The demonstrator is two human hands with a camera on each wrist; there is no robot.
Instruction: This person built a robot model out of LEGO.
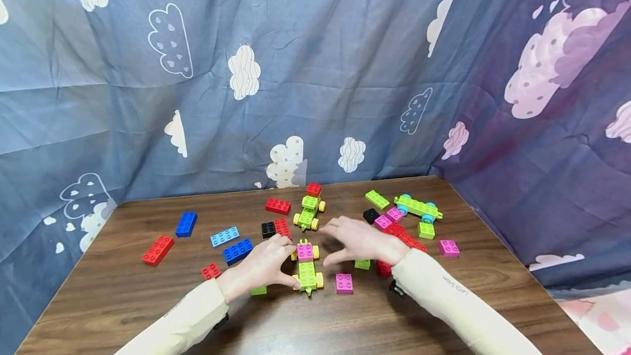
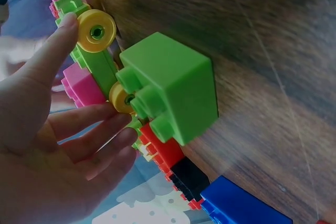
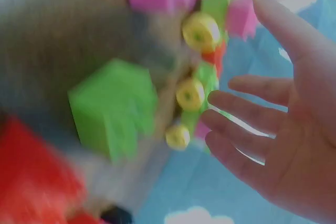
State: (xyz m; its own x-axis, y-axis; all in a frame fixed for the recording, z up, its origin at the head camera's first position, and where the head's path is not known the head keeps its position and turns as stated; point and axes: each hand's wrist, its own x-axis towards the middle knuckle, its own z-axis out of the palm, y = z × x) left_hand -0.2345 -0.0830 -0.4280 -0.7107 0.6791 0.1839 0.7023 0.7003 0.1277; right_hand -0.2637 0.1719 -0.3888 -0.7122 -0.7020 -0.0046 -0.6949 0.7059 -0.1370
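Observation:
A toy car (image 1: 307,270), with a lime green base, yellow wheels and a pink brick (image 1: 304,251) on top, stands between the hands. Along its left side is my left hand (image 1: 263,263); in the left wrist view the thumb and a fingertip lie right at its two yellow wheels (image 2: 97,31). My right hand (image 1: 357,240) hovers right of the car, fingers spread and holding nothing. Beyond stands a second green car (image 1: 309,212) with yellow wheels and a red brick (image 1: 313,189) on it. A green brick (image 2: 173,85) sits beside the left hand.
Left lie red (image 1: 158,250), dark blue (image 1: 185,224), light blue (image 1: 224,236) and black (image 1: 268,229) bricks. A pink brick (image 1: 344,284) lies right of the near car. Red bricks (image 1: 404,236) sit beyond the right wrist, near a green base with blue wheels (image 1: 419,208). A cloth backdrop (image 1: 222,125) hangs behind.

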